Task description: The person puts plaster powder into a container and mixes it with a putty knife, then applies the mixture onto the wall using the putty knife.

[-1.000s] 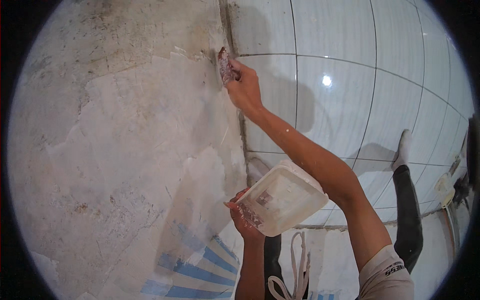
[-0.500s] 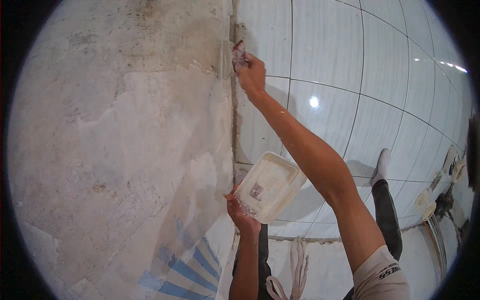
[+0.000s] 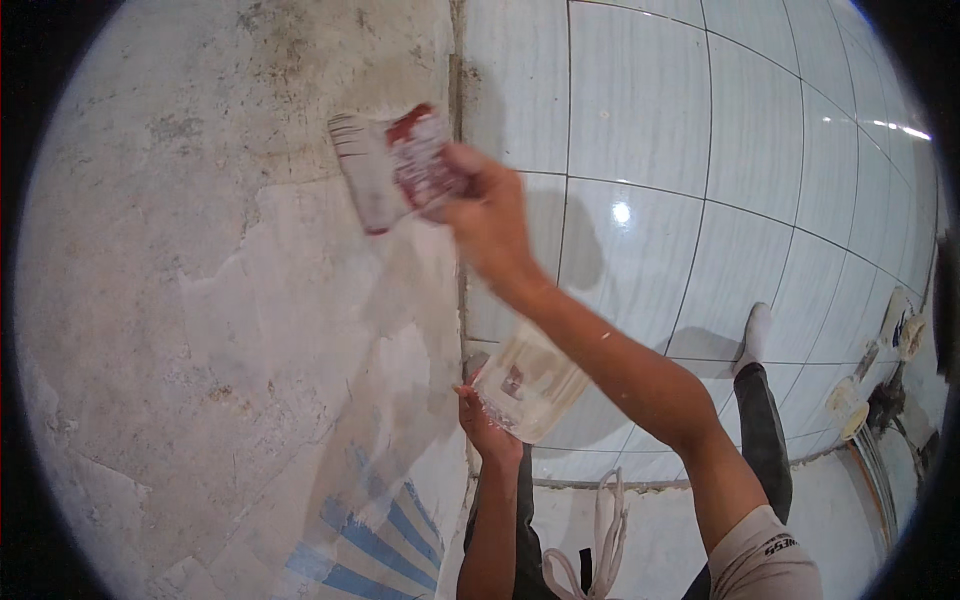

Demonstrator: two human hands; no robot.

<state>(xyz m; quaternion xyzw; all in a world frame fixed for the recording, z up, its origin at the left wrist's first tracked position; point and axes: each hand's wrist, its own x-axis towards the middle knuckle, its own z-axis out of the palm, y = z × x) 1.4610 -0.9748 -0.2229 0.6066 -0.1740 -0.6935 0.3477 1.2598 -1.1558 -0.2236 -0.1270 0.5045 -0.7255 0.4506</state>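
My right hand [image 3: 490, 215] is closed around a flat putty spreader [image 3: 365, 180], dark red and thickly smeared with white paste. Its broad face is turned to view in front of the plastered wall [image 3: 200, 330]; whether it touches the wall I cannot tell. Lower down, my left hand [image 3: 489, 425] grips the edge of a shallow cream plastic tub [image 3: 540, 390]. White paste clings to the tub's inside and to the fingers of that hand. Part of the tub is hidden behind my right forearm.
Pale glossy tiles [image 3: 640, 120] meet the wall along a dark, rough joint [image 3: 461, 290]. Blue painted stripes [image 3: 375, 545] show low on the wall. A foot in a light sock [image 3: 758, 335] rests on the tiles. Paste-stained items [image 3: 850, 405] lie at the far right.
My right hand has moved left and down from the joint, turning the spreader so its broad face shows. The tub in my left hand has barely shifted.
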